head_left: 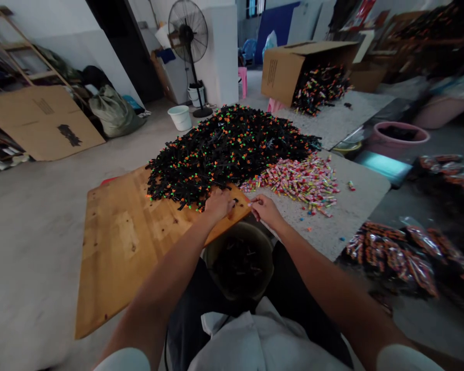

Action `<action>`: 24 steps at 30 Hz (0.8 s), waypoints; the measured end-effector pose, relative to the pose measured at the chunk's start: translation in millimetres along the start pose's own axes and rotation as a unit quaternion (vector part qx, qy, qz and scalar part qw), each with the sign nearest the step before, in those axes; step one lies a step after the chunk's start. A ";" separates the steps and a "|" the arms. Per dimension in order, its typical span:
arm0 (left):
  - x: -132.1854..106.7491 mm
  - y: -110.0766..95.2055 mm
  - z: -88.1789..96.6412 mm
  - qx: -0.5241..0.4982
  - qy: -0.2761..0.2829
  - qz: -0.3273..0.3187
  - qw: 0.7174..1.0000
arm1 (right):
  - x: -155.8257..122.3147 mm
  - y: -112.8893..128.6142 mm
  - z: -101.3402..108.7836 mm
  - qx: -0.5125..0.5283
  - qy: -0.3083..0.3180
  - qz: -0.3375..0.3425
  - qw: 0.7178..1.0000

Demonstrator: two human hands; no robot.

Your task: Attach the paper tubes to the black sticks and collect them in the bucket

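My left hand (217,204) rests at the corner of the wooden board (116,232), against the near edge of a big heap of black strips with orange and green tips (232,139). Its fingers are curled on a small black piece (235,201), probably one of these strips. Just to the right, my right hand (266,210) is closed in a pinch on a tiny pale piece (249,204), too small to make out. Beyond it lies a pile of small pink and yellow wrapped tubes (297,178). Between my knees stands a bucket (268,265) with dark bits inside.
A cardboard box (282,77) lies on its side at the back, spilling similar strips. Bagged bundles (394,252) cover the floor at right, near a pink tub (400,135). A standing fan (187,33) and a white bucket (180,118) are behind the heap.
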State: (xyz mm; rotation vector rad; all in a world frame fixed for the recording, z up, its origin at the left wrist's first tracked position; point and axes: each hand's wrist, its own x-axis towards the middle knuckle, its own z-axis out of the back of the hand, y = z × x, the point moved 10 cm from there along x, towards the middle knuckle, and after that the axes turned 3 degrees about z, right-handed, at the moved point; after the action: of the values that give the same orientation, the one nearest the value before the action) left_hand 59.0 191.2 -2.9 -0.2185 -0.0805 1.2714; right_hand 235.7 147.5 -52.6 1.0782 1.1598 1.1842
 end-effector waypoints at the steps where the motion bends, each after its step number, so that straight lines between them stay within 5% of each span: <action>1: 0.5 -6.0 -2.0 0.007 -0.003 0.002 1.000 | 0.0 -0.4 -3.5 0.015 -0.001 -0.004 1.000; 6: 2.5 -22.6 -14.4 -0.002 0.020 -0.027 0.999 | 3.1 2.2 -12.2 0.056 0.003 0.000 0.998; 10: -7.6 -26.8 -8.3 -0.063 -0.013 -0.085 0.994 | -2.5 6.6 -9.3 0.060 0.024 0.024 0.998; 14: -34.0 -29.6 2.0 -0.233 -0.046 -0.120 0.964 | -21.0 18.3 -4.1 0.048 0.043 0.060 0.996; 18: -58.9 -40.6 0.8 -0.392 0.008 -0.119 0.912 | -45.6 36.8 -6.7 0.072 0.068 0.074 0.992; 24: -72.5 -57.2 7.1 -0.435 0.038 -0.124 0.891 | -65.5 50.5 -4.9 0.102 0.052 0.054 0.992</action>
State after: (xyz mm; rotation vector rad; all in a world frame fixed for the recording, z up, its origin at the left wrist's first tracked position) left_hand 90.0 107.0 20.2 -0.9987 -0.5996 0.8959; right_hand 224.3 86.6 2.4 1.2592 1.3394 1.2361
